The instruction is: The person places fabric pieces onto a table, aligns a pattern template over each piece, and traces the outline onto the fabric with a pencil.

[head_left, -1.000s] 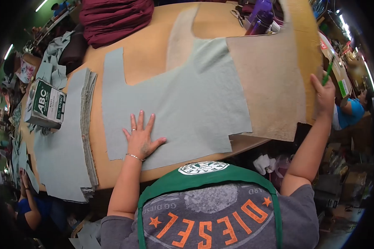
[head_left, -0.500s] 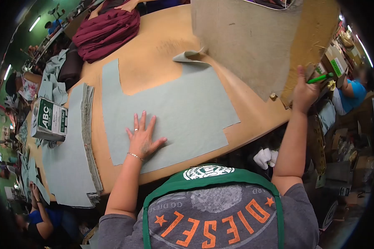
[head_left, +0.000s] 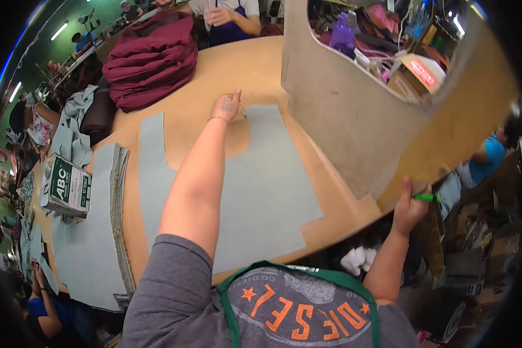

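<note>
A light blue-grey fabric piece [head_left: 261,191] with a deep notch lies flat on the table. My left hand [head_left: 226,107] is stretched over it, fingers curled closed beside the top corner of its right arm. Whether they pinch the cloth is hidden. My right hand [head_left: 410,204] grips the lower edge of a large cardboard pattern [head_left: 342,110], tilted up at the right with a curved cutout. A green pen [head_left: 423,197] sticks out from the same hand.
Left on the tan table [head_left: 238,64] are a stack of cut fabric [head_left: 90,243] and an ABC box [head_left: 66,185]. A maroon fabric bundle [head_left: 151,61] sits at the back. A co-worker [head_left: 232,23] stands across the table; other people are at the sides.
My left hand has moved from lying flat on the cloth to its far top edge. The folded corner there is now flat. The cardboard pattern is still held up in my right hand.
</note>
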`<state>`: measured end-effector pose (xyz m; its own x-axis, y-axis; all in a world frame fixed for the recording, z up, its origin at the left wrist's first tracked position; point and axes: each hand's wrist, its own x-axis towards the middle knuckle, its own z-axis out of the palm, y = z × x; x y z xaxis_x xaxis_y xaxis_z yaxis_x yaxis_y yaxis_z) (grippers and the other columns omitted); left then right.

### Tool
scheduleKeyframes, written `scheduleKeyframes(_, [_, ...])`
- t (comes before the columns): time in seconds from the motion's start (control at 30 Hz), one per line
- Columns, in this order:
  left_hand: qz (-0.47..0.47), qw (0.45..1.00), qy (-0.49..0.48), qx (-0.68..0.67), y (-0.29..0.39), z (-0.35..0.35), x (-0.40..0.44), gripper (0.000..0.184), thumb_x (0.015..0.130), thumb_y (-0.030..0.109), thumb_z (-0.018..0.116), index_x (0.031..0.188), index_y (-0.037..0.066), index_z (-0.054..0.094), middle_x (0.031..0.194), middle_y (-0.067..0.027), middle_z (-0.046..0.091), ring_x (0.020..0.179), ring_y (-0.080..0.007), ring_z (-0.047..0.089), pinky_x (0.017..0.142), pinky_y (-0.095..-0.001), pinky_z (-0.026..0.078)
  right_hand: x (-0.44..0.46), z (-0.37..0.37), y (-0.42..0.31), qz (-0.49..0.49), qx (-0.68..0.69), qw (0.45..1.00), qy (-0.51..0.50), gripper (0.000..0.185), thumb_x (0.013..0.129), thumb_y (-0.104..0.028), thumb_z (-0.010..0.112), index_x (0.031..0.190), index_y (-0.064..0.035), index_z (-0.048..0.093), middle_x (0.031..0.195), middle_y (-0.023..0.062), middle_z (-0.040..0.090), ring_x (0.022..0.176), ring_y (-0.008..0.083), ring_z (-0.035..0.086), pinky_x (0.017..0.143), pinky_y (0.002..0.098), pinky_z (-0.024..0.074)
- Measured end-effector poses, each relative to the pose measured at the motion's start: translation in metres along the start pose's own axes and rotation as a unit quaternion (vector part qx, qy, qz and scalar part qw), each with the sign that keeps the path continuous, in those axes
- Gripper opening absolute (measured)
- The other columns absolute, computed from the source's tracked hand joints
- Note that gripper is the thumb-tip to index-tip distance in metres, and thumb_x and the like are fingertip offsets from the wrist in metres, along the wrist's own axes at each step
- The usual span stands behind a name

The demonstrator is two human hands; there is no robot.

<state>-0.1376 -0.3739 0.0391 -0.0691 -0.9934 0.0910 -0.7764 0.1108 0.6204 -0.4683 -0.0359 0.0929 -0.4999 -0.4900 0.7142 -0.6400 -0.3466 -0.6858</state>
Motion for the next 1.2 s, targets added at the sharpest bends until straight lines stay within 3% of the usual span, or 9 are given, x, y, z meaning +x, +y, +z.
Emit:
scheduleKeyframes(0.13, [0.01,0.998,0.056,-0.032,-0.002,0.033,0.041,0.021,0.081,0.022,0.053,0.086,0.004,0.063,0.084,-0.0184,0.062,0.084,-0.0305,0.058,0.078,-0.0348,0.044,-0.001,-0.004,-0.002,0.028,0.022,0.999,0.01,0.024,0.081,-0.002,0.058,0.103,0.0016,0.05,0.102,0.0061,0.056,0.091,0.0115,0.051,0.083,0.0257,0.0394])
scheduleKeyframes(0.33, [0.092,0.987,-0.07,0.112,-0.002,0.067,0.057,0.012,0.076,0.012,0.058,0.086,0.005,0.061,0.09,-0.0147,0.061,0.086,-0.0271,0.058,0.075,-0.033,0.045,0.001,-0.015,0.007,0.032,-0.045,0.998,0.018,0.025,0.081,-0.002,0.058,0.105,0.0004,0.05,0.105,0.0064,0.055,0.091,0.0118,0.051,0.084,0.0251,0.0387])
scheduleKeyframes(0.57, [0.15,0.932,-0.269,0.191,0.012,0.06,0.059,0.024,0.077,0.02,0.058,0.092,0.001,0.056,0.087,-0.0169,0.06,0.088,-0.0301,0.056,0.076,-0.0344,0.044,0.0,-0.014,0.005,0.008,-0.029,0.999,0.034,0.026,0.082,0.001,0.055,0.107,-0.001,0.052,0.107,0.0081,0.054,0.095,0.0146,0.05,0.086,0.0292,0.0391])
scheduleKeyframes(0.67, [-0.039,0.998,0.008,0.045,0.01,0.07,0.076,0.037,0.076,0.021,0.062,0.105,0.0,0.052,0.102,-0.0188,0.056,0.099,-0.0318,0.053,0.082,-0.036,0.043,-0.001,-0.017,0.004,0.003,-0.046,0.999,0.024,0.026,0.082,0.002,0.055,0.108,-0.0011,0.052,0.109,0.0085,0.054,0.096,0.0147,0.05,0.086,0.0293,0.0388])
scheduleKeyframes(0.77, [0.052,0.958,0.263,-0.098,0.009,0.058,0.055,0.049,0.076,0.025,0.062,0.116,0.002,0.044,0.116,-0.0181,0.047,0.105,-0.0354,0.047,0.085,-0.039,0.041,-0.002,-0.017,-0.001,0.004,-0.025,1.0,0.005,0.028,0.081,0.002,0.055,0.109,-0.001,0.051,0.11,0.0086,0.053,0.098,0.014,0.049,0.086,0.0289,0.0381])
scheduleKeyframes(0.9, [0.23,0.967,0.1,0.041,0.024,0.018,-0.06,0.065,0.074,0.031,0.064,0.126,0.004,0.035,0.129,-0.0185,0.035,0.116,-0.0379,0.035,0.095,-0.0385,0.034,-0.007,-0.011,-0.001,0.03,0.028,0.999,0.01,0.031,0.081,0.002,0.055,0.112,-0.0003,0.049,0.112,0.008,0.052,0.098,0.0126,0.048,0.087,0.0279,0.037])
scheduleKeyframes(0.97, [0.268,0.945,-0.058,0.179,0.026,0.01,-0.162,0.066,0.074,0.047,0.059,0.128,0.018,0.036,0.136,-0.013,0.028,0.128,-0.0336,0.02,0.092,-0.0625,0.022,-0.012,-0.017,0.006,0.029,0.029,0.999,0.005,0.031,0.082,0.001,0.055,0.112,0.0,0.048,0.113,0.0077,0.051,0.098,0.0122,0.047,0.087,0.0276,0.0366])
scheduleKeyframes(1.07, [0.157,0.929,-0.267,0.203,0.024,0.004,-0.268,0.07,0.075,0.057,0.05,0.132,0.024,0.03,0.142,-0.0087,0.016,0.13,-0.0366,0.009,0.088,-0.07,0.015,-0.007,-0.013,-0.004,0.041,0.026,0.995,0.091,0.027,0.081,-0.004,0.058,0.107,0.0014,0.051,0.108,0.0076,0.054,0.094,0.012,0.049,0.084,0.0258,0.0377])
scheduleKeyframes(1.2, [0.145,0.944,-0.21,0.21,0.021,0.023,-0.282,0.071,0.074,0.062,0.045,0.133,0.025,0.028,0.142,-0.0072,0.014,0.13,-0.0373,0.006,0.089,-0.0704,0.015,0.01,-0.021,-0.018,0.032,-0.001,0.987,0.156,0.022,0.079,-0.012,0.063,0.095,0.0018,0.059,0.095,0.0062,0.059,0.078,0.01,0.05,0.07,0.0238,0.0401])
